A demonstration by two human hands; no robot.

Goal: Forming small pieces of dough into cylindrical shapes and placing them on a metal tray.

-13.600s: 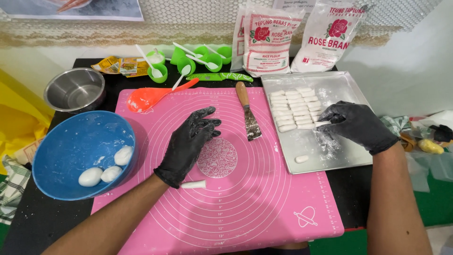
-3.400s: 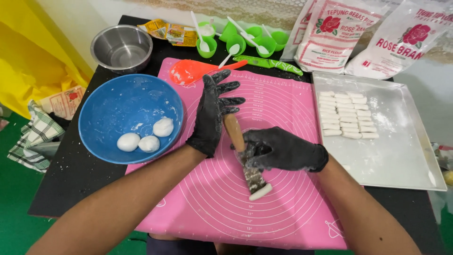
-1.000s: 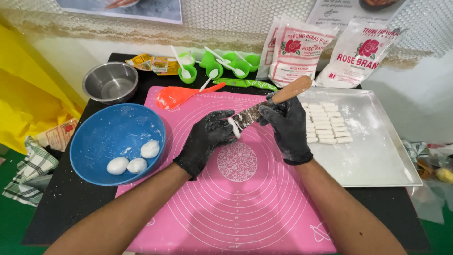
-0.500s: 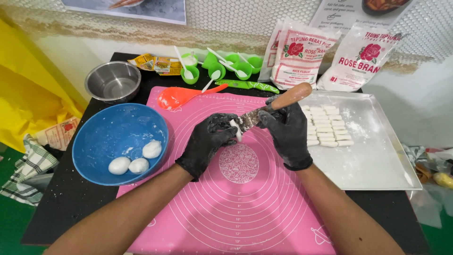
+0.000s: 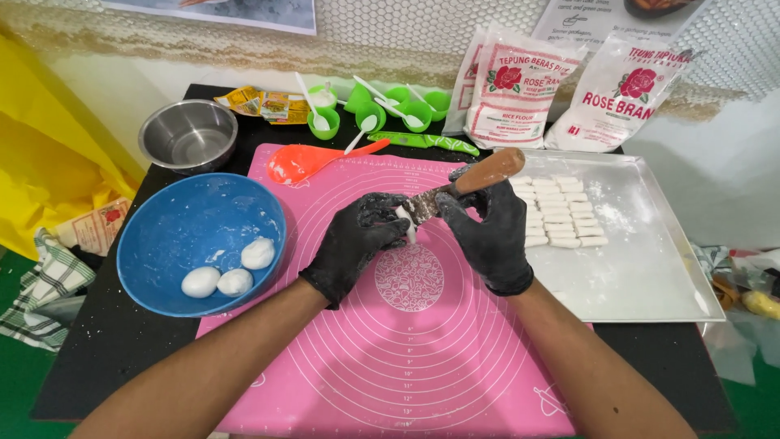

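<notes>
Both my hands wear black gloves over a pink silicone mat [image 5: 406, 349]. My right hand [image 5: 487, 232] is closed round the wooden handle of a scraper knife [image 5: 463, 183], its metal blade pointing left. My left hand [image 5: 357, 244] pinches a small white piece of dough [image 5: 404, 223] at the blade's tip. Rows of cut white dough pieces [image 5: 556, 211] lie on a metal tray [image 5: 650, 276] to the right.
A blue bowl [image 5: 175, 223] with three white dough balls sits at the left, a steel bowl [image 5: 188, 136] behind it. An orange spoon [image 5: 305, 161], green cups with spoons [image 5: 370, 110] and two flour bags [image 5: 569, 89] stand at the back.
Both hands stay together above the mat; my left fingers have closed on the dough at the blade tip. The view has shifted slightly.
</notes>
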